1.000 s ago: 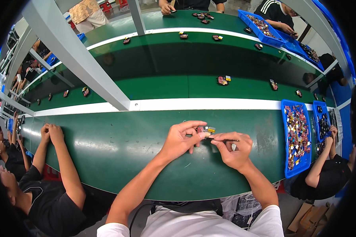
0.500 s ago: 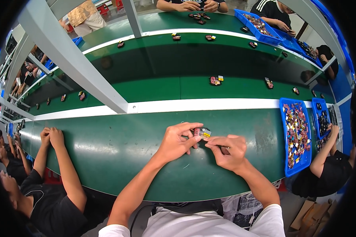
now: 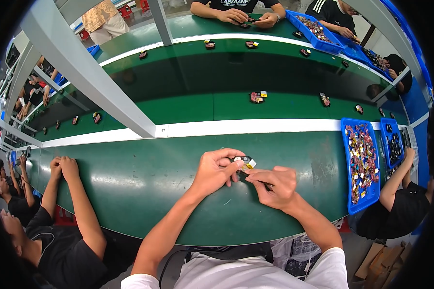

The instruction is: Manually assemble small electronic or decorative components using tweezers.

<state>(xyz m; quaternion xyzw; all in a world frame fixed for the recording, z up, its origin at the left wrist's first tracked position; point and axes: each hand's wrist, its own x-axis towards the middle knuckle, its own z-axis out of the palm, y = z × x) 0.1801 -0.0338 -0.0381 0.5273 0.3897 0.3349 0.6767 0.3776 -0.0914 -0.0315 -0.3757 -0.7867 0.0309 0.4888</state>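
My left hand (image 3: 213,172) is closed around a small black electronic unit (image 3: 246,159) with a white and yellow tag on its right side. The thumb presses on the unit's face and covers part of it. Close against the unit's lower right edge is my right hand (image 3: 278,185), its thumb and forefinger pinched together. A thin dark rod-like thing (image 3: 269,186) shows between the right fingers; most of it is hidden, so its kind is unclear. Both hands are just above the green worktop (image 3: 144,192).
A blue tray (image 3: 345,164) full of small red, yellow and white parts stands to the right. Beyond the white rail (image 3: 255,126), similar units (image 3: 257,98) lie on a green belt (image 3: 188,108). A slanted grey post (image 3: 91,77) rises at left. Co-workers sit on both sides and opposite.
My left thumb has moved further over the unit, which has turned slightly in the hand. My right fingers have shifted a little left. Units on the belt have moved slightly left.
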